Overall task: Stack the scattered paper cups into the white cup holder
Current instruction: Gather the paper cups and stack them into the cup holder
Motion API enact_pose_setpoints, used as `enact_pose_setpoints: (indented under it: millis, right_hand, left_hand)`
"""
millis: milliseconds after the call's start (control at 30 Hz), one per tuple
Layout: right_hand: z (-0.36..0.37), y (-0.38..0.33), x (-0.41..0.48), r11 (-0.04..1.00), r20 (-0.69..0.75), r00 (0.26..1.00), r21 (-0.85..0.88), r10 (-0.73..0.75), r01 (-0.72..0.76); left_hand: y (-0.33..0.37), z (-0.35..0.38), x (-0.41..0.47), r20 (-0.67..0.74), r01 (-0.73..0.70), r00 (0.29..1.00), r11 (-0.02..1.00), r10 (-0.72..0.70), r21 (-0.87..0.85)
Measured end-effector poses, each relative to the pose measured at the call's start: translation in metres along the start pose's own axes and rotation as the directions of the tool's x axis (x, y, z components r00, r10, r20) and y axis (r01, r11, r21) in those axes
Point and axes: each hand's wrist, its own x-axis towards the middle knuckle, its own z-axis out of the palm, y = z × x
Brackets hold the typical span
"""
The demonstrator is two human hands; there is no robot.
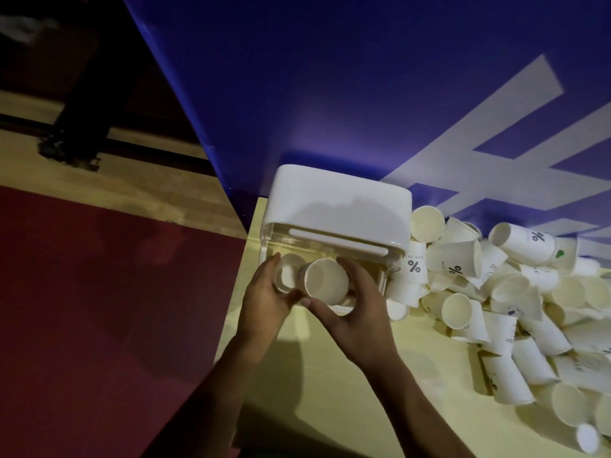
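Together — left hand (264, 292), right hand (357, 312) — round one paper cup (325, 282) at the cup holder (337, 200).

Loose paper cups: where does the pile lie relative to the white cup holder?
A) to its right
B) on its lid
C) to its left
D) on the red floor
A: the pile of loose paper cups lies on the yellow table right of the white cup holder; the right hand holds one cup at its front.
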Motion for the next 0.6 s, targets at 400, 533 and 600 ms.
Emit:
enact_pose_setpoints:
  millis: [400,533,600]
  right_hand:
    - [0.06,0.011,0.027,0.967,0.115,0.99,-0.231,-0.087,0.112]
    - [0.072,0.027,0.03,0.959,0.181,0.983,-0.269,-0.04,0.088]
    - [0.074,0.033,0.03,0.96,0.225,0.974,-0.272,-0.004,0.067]
  left_hand:
    - [-0.015,-0.032,-0.004,-0.016,0.082,0.996,0.942,-0.092,-0.325]
    - [0.002,-0.03,0.0,0.056,0.09,0.996,0.944,-0.076,-0.316]
    - [0.0,-0.027,0.002,0.115,0.084,0.992,0.962,-0.056,-0.259]
